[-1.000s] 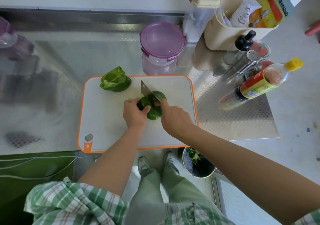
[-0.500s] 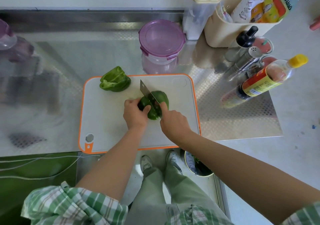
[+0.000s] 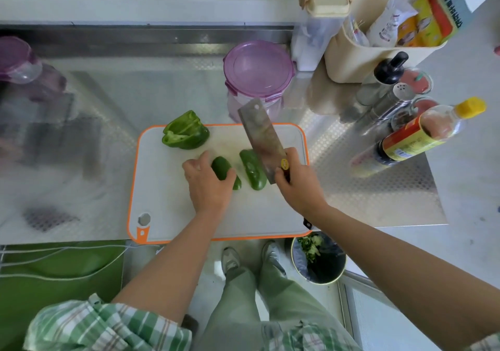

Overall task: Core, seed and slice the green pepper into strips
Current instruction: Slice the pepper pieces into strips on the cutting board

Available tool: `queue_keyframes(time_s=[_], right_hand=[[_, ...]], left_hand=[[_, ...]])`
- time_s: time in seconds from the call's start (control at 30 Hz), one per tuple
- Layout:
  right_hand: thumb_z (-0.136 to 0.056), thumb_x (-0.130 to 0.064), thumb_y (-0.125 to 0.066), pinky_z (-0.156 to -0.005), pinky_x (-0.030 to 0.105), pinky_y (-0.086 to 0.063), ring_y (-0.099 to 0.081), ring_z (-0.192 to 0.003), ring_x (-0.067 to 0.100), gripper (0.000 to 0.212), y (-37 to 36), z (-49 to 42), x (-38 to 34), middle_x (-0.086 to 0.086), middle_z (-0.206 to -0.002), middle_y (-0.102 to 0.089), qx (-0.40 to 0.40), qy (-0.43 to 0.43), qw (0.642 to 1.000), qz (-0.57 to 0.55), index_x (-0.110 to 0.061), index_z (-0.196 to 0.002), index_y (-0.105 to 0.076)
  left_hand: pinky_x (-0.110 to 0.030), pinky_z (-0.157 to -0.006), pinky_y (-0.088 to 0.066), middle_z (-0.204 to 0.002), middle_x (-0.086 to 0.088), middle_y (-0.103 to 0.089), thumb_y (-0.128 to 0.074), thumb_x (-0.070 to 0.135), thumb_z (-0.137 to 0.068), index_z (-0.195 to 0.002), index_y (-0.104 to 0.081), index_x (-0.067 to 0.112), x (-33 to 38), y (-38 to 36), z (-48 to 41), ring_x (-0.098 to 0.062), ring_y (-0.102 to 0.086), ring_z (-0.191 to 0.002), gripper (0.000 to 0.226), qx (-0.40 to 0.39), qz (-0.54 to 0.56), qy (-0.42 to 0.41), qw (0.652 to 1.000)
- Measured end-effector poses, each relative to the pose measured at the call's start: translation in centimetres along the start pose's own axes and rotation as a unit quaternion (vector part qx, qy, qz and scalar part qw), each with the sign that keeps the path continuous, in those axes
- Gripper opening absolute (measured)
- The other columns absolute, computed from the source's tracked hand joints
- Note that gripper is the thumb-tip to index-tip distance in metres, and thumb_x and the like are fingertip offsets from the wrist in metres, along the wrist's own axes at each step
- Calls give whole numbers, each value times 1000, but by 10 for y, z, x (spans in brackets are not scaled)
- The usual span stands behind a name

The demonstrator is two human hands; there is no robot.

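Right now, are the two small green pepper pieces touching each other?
Apart. The head view shows bare white cutting board between the piece under the left hand and the piece beside the steel cleaver.

Green pepper half [image 3: 186, 134], white orange-rimmed cutting board [image 3: 167, 188], purple lid [image 3: 258, 67], yellow bottle cap [image 3: 470, 106]

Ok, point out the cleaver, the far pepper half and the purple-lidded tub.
cleaver [image 3: 261, 137]: head view, middle of the blade.
far pepper half [image 3: 186, 134]: head view, its open cut face.
purple-lidded tub [image 3: 258, 66]: head view, centre of the lid.
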State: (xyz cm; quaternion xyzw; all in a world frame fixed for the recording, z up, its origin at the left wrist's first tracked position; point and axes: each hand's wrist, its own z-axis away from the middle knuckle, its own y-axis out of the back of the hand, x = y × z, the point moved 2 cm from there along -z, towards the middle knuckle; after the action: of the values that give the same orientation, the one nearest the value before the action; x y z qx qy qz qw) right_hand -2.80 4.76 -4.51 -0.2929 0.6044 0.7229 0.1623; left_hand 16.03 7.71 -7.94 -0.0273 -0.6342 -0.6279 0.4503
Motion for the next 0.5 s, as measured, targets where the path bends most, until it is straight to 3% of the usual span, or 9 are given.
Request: queue_keyframes(time_s=[0.1,0.17,0.27,0.4,0.5], right_hand=[[-94,-18,-48,-51,46,-45,-52,-53,35,15,5,-4,12,3,-55,-48,-16,-20,1000,-12,-9,-105,-42],[-94,-19,-47,-48,48,-49,-54,-47,32,10,3,-4,18,11,-58,-55,-38,-44,998,-28,-11,-97,-42],[-95,-15,-46,-37,39,-47,-52,-38,26,11,1,-4,21,16,-59,-57,-58,-82,991,-92,-8,-88,-41],[-96,-14,-45,-36,24,-40,-49,-34,14,5,-3,-5,19,17,-64,-62,-64,-98,984,-134,-12,-92,-44],[-96,-14,-45,-37,23,-40,-47,-34,10,2,-7,-6,17,16,-64,-61,-71,-93,981,-157,-13,-95,-46]], left_hand=[[-38,-95,-45,-130,-10,-30,-78,48,-72,-134,-48,25,8,-7,3,-30,-39,-120,73,-34,-64,-32,997],[-37,-94,-44,-128,-12,-32,-79,36,-75,-133,-48,21,9,-10,3,-33,-41,-116,68,-51,-67,-19,996],[-36,-96,-41,-128,-14,-35,-75,21,-76,-133,-46,17,4,-7,3,-33,-41,-113,64,-52,-74,-4,996],[-40,-96,-42,-125,-16,-53,-61,16,-88,-132,-46,9,-4,10,-1,-35,-54,-110,47,17,39,51,998],[-42,-92,-40,-117,-22,-63,-44,12,-99,-129,-55,5,-22,21,-8,-41,-54,-112,33,68,46,76,994]])
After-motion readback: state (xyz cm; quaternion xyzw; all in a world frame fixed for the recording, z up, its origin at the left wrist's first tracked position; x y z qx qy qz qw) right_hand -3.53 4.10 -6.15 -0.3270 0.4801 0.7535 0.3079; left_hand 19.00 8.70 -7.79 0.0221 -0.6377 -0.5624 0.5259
